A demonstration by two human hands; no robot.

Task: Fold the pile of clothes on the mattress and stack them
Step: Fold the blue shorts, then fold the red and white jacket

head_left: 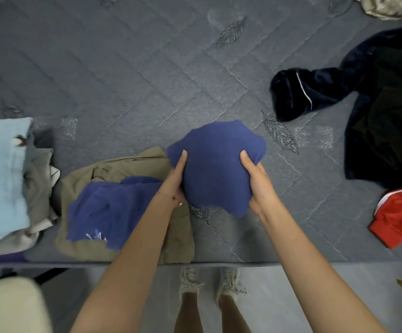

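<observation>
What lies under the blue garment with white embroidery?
A folded khaki garment, lying on the mattress, shows around the blue garment; its middle is covered.

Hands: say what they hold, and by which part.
Both grip the folded blue cloth: left hand at its left edge, right hand at its right edge.

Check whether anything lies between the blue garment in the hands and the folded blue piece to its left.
Nothing visible does. The left hand and right hand grip the blue garment; the folded blue piece lies right beside it on the khaki garment, its top bare.
</observation>
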